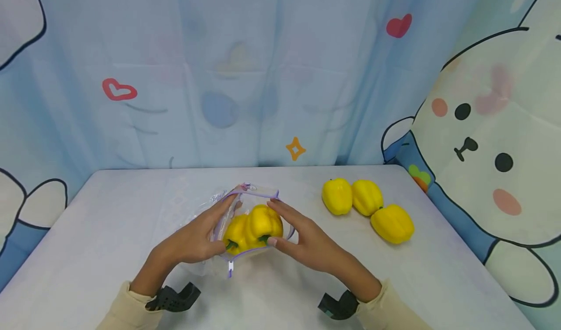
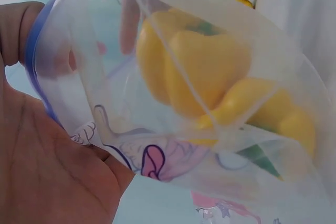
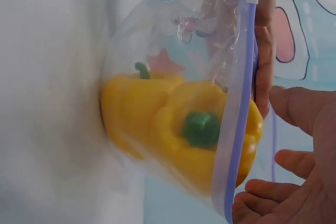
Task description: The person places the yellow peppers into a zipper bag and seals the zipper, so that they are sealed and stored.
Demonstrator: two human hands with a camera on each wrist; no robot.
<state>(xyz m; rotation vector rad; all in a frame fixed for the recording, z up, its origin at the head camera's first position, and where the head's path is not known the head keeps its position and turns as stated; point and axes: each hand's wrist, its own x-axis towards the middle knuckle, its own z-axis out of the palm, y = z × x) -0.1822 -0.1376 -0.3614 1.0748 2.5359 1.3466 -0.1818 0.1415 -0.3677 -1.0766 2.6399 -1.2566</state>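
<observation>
A clear zip bag [image 1: 238, 213] with a purple-blue rim stands on the table with its mouth open towards me. Two yellow bell peppers [image 3: 189, 129] with green stems are inside it, side by side. My left hand [image 1: 197, 237] holds the left side of the bag's rim, thumb at the front and fingers at the back. At the right side of the mouth is my right hand [image 1: 313, 242], its fingers spread and loose. Its thumb is close to the right-hand pepper; whether they touch I cannot tell. A white slider hangs at the rim's front corner.
Three more yellow bell peppers [image 1: 367, 197] lie grouped on the table to the right. Crumpled clear plastic [image 1: 199, 210] shows behind my left hand. The white table [image 1: 109, 232] meets a blue cartoon-print curtain [image 1: 219, 77] at its back edge.
</observation>
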